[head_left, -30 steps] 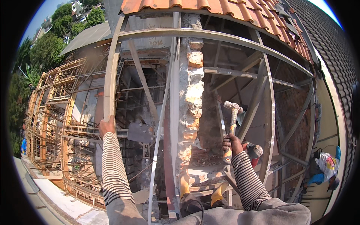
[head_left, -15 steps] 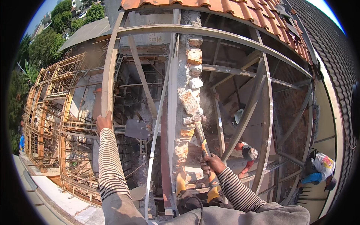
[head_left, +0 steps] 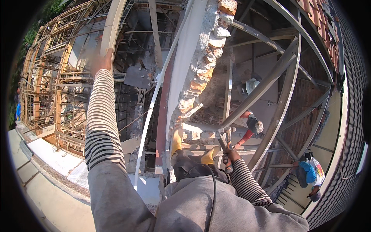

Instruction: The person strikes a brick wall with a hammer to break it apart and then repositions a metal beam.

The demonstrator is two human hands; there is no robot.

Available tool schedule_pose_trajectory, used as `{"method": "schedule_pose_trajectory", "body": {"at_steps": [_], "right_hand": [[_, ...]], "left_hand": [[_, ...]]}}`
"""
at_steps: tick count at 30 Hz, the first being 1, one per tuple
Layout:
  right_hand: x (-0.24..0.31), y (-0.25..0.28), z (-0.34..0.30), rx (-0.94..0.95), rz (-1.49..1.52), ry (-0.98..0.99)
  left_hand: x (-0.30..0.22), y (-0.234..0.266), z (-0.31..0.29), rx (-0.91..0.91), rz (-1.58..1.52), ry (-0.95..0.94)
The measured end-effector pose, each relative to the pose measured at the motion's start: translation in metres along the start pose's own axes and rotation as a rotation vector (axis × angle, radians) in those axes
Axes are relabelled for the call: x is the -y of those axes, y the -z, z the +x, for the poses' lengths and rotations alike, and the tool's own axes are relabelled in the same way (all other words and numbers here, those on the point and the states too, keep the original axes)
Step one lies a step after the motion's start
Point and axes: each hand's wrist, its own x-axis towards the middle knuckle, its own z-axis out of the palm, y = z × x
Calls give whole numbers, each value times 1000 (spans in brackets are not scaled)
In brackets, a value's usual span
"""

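Observation:
My left hand (head_left: 102, 63) is closed round the edge of a long pale roof beam (head_left: 112, 29) at the upper left; a smear blurs part of it. In my right hand (head_left: 232, 155), low and right of centre, is a hammer (head_left: 228, 135) held upright, its head above my fist. A dark flat bar (head_left: 222, 144) shows beside its handle; I cannot tell what it is. The hammer is apart from the broken brick wall (head_left: 198, 86), whose ragged top runs up the middle. My yellow boots (head_left: 209, 156) stand at the wall's near end.
A person in a red sleeve (head_left: 247, 133) and another in a pale hard hat (head_left: 252, 86) are below on the right. A third person (head_left: 312, 174) is at the right edge. Metal trusses (head_left: 286, 92) cross the right side. Timber framework (head_left: 58, 85) stands left. A white pole (head_left: 148, 116) leans nearby.
The view has tilted down toward my body. My right hand has drawn the hammer back from the wall's broken top to beside my right boot. My left hand remains on the beam.

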Motion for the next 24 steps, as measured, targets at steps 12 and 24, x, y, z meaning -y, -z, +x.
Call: {"method": "schedule_pose_trajectory", "body": {"at_steps": [12,24], "right_hand": [[-60,22,-15,-108,-1191,-178],[-72,13,-11,-209,-1016,195]], "left_hand": [[36,-24,47,156,32,-131],[-4,0,8,108,-70,29]]}}
